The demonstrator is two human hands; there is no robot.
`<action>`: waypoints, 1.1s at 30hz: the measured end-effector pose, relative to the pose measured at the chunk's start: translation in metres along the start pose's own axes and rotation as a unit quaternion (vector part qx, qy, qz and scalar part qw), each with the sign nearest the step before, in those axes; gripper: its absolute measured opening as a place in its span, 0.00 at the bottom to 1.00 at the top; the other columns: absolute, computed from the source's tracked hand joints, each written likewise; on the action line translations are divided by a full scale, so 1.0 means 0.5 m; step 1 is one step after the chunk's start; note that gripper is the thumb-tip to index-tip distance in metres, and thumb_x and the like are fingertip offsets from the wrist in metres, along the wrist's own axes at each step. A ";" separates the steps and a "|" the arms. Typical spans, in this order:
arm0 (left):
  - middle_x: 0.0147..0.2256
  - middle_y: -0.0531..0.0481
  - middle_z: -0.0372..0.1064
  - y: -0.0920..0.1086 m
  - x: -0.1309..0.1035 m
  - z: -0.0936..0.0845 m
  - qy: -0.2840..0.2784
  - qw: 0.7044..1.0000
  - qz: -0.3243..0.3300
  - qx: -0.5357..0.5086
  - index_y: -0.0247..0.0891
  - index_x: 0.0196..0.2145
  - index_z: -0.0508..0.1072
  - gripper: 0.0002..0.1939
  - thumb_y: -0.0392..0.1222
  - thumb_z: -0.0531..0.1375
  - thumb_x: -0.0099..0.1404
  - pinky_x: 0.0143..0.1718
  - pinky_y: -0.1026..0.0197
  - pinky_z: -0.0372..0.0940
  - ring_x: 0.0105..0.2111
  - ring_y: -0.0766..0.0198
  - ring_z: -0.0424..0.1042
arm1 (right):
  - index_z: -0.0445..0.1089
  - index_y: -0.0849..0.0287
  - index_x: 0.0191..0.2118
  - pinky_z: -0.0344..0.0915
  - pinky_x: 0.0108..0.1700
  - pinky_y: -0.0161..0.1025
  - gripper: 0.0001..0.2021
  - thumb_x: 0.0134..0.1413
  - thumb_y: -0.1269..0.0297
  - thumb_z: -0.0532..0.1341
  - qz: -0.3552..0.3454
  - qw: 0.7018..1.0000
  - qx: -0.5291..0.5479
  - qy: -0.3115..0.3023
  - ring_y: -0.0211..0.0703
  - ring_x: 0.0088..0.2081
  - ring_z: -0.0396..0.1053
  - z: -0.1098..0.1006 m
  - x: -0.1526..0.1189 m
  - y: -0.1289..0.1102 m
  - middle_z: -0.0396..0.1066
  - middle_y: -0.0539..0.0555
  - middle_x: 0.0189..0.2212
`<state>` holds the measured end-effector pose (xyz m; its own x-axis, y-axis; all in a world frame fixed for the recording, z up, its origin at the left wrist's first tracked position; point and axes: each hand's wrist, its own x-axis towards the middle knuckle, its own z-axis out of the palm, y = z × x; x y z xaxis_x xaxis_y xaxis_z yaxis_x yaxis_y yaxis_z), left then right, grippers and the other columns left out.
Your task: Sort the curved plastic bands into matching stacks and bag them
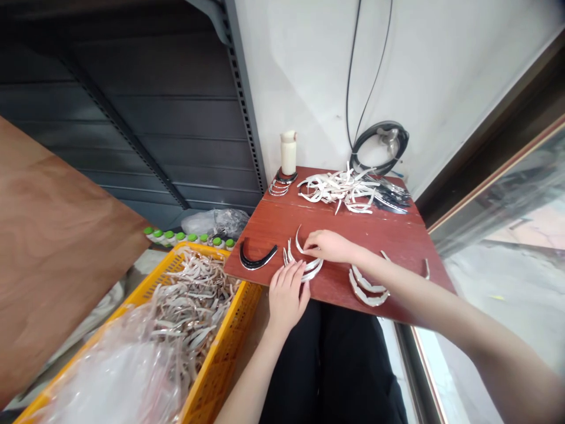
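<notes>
Several curved silvery-white strips (312, 273) lie nested near the front edge of a red-brown table (269, 221). My left hand (288, 291) rests on their left part with its fingers spread. Just above them, my right hand (329, 245) has its fingers closed on the lower end of a thin curved strip (298, 240). To the left lies a black curved piece (257, 263) with a shiny edge. More pale curved strips (369, 299) lie to the right, partly under my right forearm.
A heap of white strips (338, 189), dark glossy strips (391, 195), a cream bottle (288, 154) and a coiled cable (401, 141) are at the table's back. A yellow crate (236, 312) of strips and plastic bags stands left, near green-capped bottles (193, 238).
</notes>
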<state>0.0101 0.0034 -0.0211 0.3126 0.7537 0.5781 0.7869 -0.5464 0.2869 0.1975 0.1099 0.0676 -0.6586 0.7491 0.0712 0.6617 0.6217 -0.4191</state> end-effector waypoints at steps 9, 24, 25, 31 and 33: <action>0.61 0.39 0.64 -0.002 0.001 0.000 0.004 1.000 0.000 0.013 0.34 0.63 0.59 0.26 0.40 0.54 0.69 0.60 0.49 0.57 0.60 0.53 0.63 | 0.78 0.56 0.38 0.61 0.46 0.38 0.08 0.60 0.65 0.61 0.007 1.000 -0.017 -0.011 0.44 0.41 0.72 0.012 -0.015 -0.036 0.77 0.54 0.37; 0.58 0.44 0.68 0.002 0.008 -0.003 -0.012 0.999 0.003 0.031 0.37 0.59 0.66 0.21 0.39 0.53 0.70 0.53 0.52 0.59 0.59 0.53 0.65 | 0.72 0.59 0.38 0.62 0.45 0.42 0.10 0.56 0.58 0.61 0.360 0.867 -0.158 0.307 0.53 0.46 0.68 -0.116 -0.102 0.231 0.72 0.61 0.42; 0.58 0.44 0.68 0.003 0.008 -0.004 -0.013 0.999 0.003 0.033 0.38 0.59 0.66 0.21 0.39 0.53 0.70 0.53 0.52 0.59 0.59 0.53 0.66 | 0.71 0.60 0.39 0.63 0.45 0.43 0.13 0.56 0.55 0.62 0.376 0.851 -0.169 0.326 0.54 0.46 0.68 -0.110 -0.103 0.232 0.72 0.62 0.43; 0.58 0.43 0.68 0.002 0.009 -0.004 -0.014 0.999 0.008 0.034 0.38 0.59 0.66 0.21 0.39 0.53 0.70 0.53 0.52 0.58 0.59 0.53 0.65 | 0.74 0.55 0.34 0.64 0.42 0.40 0.14 0.52 0.49 0.65 0.400 0.896 -0.085 0.174 0.49 0.41 0.73 -0.097 -0.104 0.236 0.77 0.55 0.37; 0.58 0.43 0.68 0.002 0.009 -0.004 -0.013 0.999 0.008 0.034 0.38 0.59 0.66 0.20 0.39 0.53 0.70 0.53 0.52 0.58 0.58 0.53 0.66 | 0.76 0.54 0.32 0.63 0.45 0.40 0.08 0.52 0.56 0.65 0.392 0.899 -0.088 0.172 0.49 0.42 0.73 -0.098 -0.111 0.233 0.78 0.53 0.37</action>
<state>0.0111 0.0055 -0.0169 0.3387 0.7549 0.5616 0.8154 -0.5334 0.2252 0.3289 0.1520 0.0591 0.1661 0.9804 0.1055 0.9408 -0.1255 -0.3147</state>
